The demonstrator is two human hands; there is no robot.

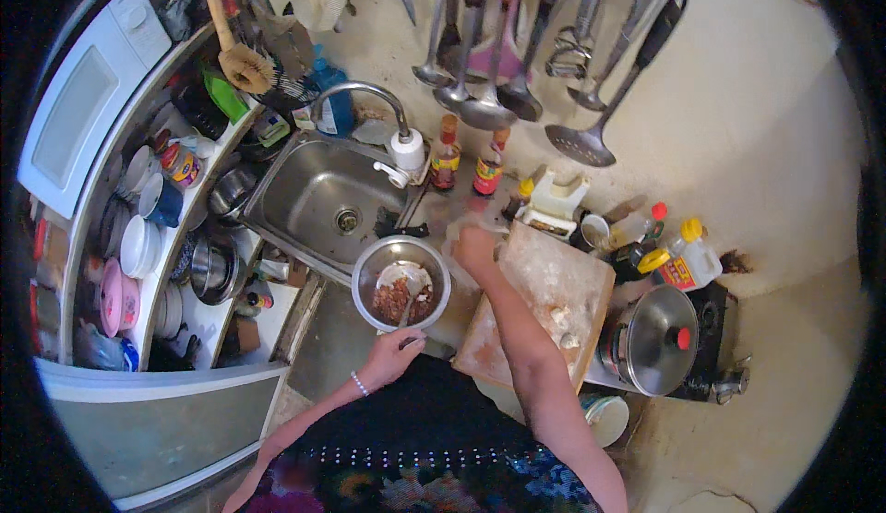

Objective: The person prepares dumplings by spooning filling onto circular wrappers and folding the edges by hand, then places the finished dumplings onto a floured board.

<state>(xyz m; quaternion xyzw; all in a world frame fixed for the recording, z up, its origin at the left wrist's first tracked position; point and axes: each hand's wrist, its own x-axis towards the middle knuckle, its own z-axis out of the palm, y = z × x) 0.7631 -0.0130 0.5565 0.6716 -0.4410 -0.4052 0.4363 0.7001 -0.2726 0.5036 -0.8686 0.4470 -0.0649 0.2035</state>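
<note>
A steel mixing bowl (441, 291) sits near the counter's front edge, between the sink and a floured wooden board (533, 278). It holds a brownish minced mixture (398, 300) with white powder on top. My left hand (393, 359), with a beaded bracelet at the wrist, closes on the handle end of a metal spoon (406, 311) whose bowl rests in the mixture. My right hand (475, 246) is beyond the bowl, left of the board's far corner, at a translucent, blurred thing that looks like a plastic bag or container; its fingers are hard to make out.
Left stands a steel sink (325, 195) with a curved faucet (367, 86), beside shelves of dishes. Sauce bottles (488, 167) line the wall under hanging ladles (490, 111). A lidded pot (661, 340) stands on the stove at right. Dough bits (569, 340) lie on the board.
</note>
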